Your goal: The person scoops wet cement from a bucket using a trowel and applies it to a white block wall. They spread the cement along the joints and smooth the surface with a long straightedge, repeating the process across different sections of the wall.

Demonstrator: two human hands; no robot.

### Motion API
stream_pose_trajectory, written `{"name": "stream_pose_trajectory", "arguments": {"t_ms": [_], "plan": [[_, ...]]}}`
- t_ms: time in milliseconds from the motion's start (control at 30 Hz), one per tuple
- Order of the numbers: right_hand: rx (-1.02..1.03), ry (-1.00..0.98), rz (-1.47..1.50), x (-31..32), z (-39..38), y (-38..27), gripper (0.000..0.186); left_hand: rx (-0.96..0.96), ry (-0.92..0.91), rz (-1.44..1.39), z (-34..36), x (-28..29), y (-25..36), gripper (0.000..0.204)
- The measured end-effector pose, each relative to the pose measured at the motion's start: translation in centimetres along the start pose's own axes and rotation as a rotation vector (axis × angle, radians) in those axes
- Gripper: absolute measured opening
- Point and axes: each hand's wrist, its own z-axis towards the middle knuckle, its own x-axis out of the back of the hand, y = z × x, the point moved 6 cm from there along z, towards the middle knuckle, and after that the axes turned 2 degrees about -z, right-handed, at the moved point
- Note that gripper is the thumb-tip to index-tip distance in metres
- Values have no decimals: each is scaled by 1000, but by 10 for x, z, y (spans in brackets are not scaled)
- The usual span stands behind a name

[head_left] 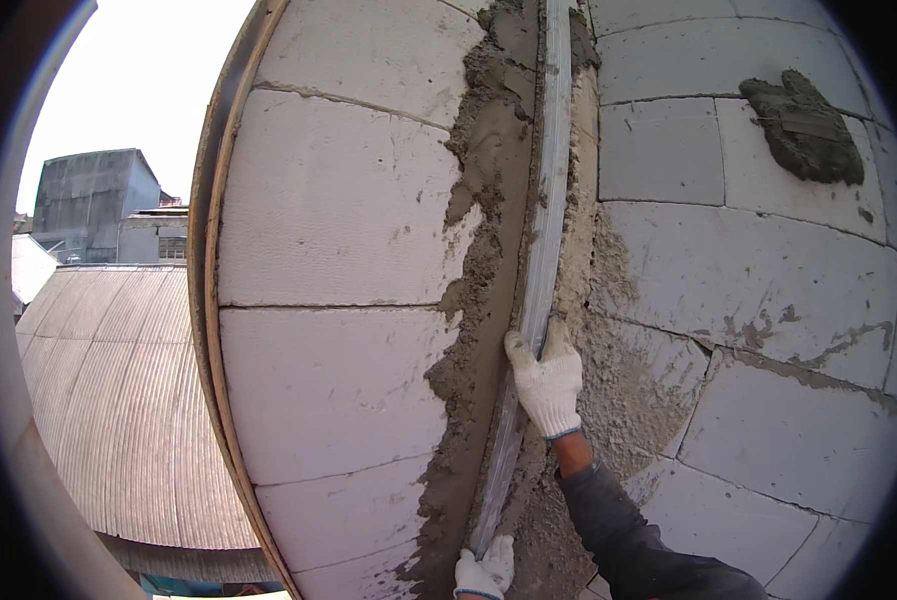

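Note:
A long silvery metal straightedge (544, 240) stands nearly upright against the wall, reaching past the top of the view and leaning slightly. My right hand (549, 385), in a white knitted glove, grips it around mid-height with thumb and fingers on either side. Lower down, my left hand (485, 574), gloved alike, is closed on its bottom end; part of that hand is cut off by the lower edge. A band of wet grey mortar (494, 190) runs along the bar's left side, ragged at its outer edge.
Pale blocks (334, 210) form the wall on both sides, with thin joints. A lump of mortar (804, 128) sticks to the upper right blocks. Rough mortar (634, 390) covers an area beside my right hand. A wooden strip (209, 250) edges the wall; beyond lies a corrugated roof (139, 400).

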Motion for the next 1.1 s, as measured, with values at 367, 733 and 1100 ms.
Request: {"name": "stream_pose_trajectory", "arguments": {"t_ms": [367, 733, 1100], "plan": [[142, 14, 31, 10, -60, -30, 64, -32, 78, 19, -86, 27, 29, 59], [224, 42, 43, 10, 75, -20, 79, -646, 710, 182, -16, -33, -15, 66], [-67, -85, -128, -40, -215, 107, 80, -1119, 1283, 41, -183, 125, 75, 70]]}}
